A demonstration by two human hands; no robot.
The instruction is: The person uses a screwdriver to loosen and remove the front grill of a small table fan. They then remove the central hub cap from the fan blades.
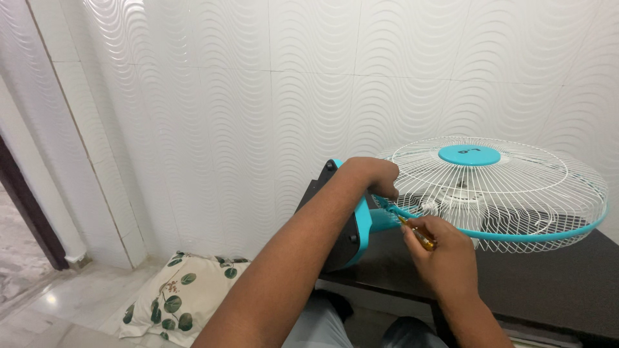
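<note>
Fan lying face-up on dark table, right half of frame. Our left hand clamped on cage rim near teal neck, centre frame. Our right hand closed round yellow-handled screwdriver, tip at rim band. Leaf-print pillow on floor, lower left.
</note>
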